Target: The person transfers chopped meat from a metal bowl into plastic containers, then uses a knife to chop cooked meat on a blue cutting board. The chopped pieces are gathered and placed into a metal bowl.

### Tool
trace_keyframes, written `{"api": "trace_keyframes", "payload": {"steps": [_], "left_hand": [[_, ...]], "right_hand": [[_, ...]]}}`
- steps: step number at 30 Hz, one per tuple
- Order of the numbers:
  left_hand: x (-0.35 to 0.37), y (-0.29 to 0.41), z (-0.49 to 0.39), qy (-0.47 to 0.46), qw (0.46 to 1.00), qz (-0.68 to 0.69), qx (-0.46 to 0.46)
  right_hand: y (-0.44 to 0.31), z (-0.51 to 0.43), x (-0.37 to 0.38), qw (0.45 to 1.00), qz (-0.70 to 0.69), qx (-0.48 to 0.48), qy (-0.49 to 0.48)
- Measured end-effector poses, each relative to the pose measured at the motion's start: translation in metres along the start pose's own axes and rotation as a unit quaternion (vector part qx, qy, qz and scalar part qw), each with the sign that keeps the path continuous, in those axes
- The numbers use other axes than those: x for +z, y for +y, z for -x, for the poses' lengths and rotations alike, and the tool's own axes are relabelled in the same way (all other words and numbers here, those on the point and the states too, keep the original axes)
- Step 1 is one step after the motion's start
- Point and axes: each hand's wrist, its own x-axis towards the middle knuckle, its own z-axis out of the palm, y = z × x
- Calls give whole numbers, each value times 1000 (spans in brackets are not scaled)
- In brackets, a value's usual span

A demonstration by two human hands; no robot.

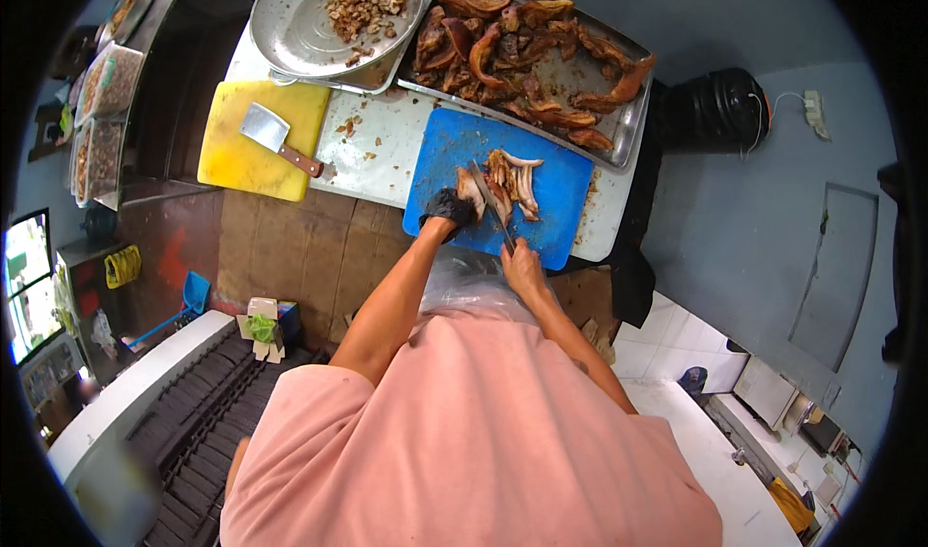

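Note:
My right hand (522, 261) grips the handle of a long kitchen knife (491, 197), its blade angled up and to the left across the meat. In a black glove, my left hand (445, 212) has its fingers curled at the edge of a piece of cooked meat (470, 190), on the left side of the blade. Cut strips of cooked meat (523, 184) with pale fat and browned edges lie to the right of the knife. All of this meat rests on a blue cutting board (562, 221) at the table's near edge.
On the left, a cleaver (267, 126) lies on a yellow cutting board (225, 152). Behind stand a round metal pan (283, 39) with chopped meat (366, 3) and a metal tray (620, 141) heaped with roasted meat pieces (522, 47). Meat scraps (349, 126) dot the white tabletop (384, 174).

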Motion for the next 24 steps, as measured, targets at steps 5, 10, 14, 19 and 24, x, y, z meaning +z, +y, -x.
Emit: {"api": "trace_keyframes", "payload": {"steps": [5, 10, 14, 19, 24], "left_hand": [[-28, 25, 20, 107, 989, 86, -61], [-17, 30, 28, 175, 979, 101, -32], [-8, 22, 27, 219, 973, 58, -51], [-7, 19, 26, 179, 973, 118, -90], [-19, 23, 40, 201, 972, 108, -62]], "right_hand": [[-65, -1, -48, 990, -139, -19, 1], [-24, -3, -6, 998, -21, 30, -51], [-49, -2, -12, 996, -78, 27, -30], [-45, -15, -1, 999, -24, 12, -44], [-47, -1, 1, 997, -56, 21, -57]]}}
